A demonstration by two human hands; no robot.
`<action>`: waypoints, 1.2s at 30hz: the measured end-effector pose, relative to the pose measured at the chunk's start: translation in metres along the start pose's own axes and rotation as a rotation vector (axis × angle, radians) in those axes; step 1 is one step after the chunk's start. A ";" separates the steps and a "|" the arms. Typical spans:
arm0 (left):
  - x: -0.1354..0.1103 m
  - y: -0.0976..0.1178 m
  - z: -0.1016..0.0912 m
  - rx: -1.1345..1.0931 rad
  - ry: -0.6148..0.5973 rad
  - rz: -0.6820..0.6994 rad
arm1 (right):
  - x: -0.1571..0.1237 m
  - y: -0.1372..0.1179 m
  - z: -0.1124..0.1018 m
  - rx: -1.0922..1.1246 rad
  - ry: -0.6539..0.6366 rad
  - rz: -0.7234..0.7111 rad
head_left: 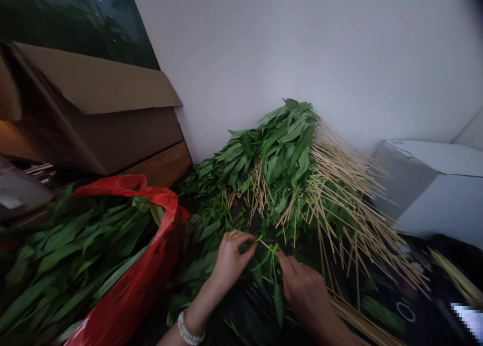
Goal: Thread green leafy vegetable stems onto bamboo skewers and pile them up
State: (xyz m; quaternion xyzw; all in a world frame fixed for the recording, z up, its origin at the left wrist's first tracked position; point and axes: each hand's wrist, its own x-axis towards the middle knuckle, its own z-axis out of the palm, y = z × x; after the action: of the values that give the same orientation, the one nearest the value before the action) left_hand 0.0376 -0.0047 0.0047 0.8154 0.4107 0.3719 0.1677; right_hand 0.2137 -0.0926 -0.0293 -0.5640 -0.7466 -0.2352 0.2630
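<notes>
Low in the middle, my left hand [234, 258] pinches the tip of a thin pale stick with thumb and index finger. My right hand [305, 284] is closed on the other side, on a leafy green stem [272, 258] that meets the stick. A long leaf [278, 304] hangs below from this sprig. Just beyond my hands lies a heap of leafy greens on thin sticks [287, 139], leaves to the left and bare stick ends [349, 185] fanned to the right. Loose greens [211, 227] lie beside my left hand. My right fingertips are partly hidden.
A red plastic bag [168, 235] full of long green leaves [75, 245] stands at the left. Behind it is an open cardboard box [128, 139]. A white box [422, 195] sits at the right. More loose sticks [362, 318] lie under my right forearm. A pale wall rises behind.
</notes>
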 end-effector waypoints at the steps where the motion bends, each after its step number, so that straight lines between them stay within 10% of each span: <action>1: 0.000 0.000 0.000 0.019 0.006 0.013 | 0.000 0.000 0.001 -0.004 -0.002 -0.003; 24: -0.007 0.016 0.007 0.114 -0.036 0.238 | -0.003 -0.005 0.004 0.003 -0.037 0.017; 36: 0.009 -0.015 -0.017 -0.151 0.108 -0.162 | 0.011 -0.006 -0.015 0.192 0.061 0.001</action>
State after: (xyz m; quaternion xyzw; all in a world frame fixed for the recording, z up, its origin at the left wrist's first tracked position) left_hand 0.0200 0.0106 0.0116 0.7434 0.4543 0.4303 0.2360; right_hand 0.2073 -0.0958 -0.0110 -0.5290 -0.7571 -0.1795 0.3388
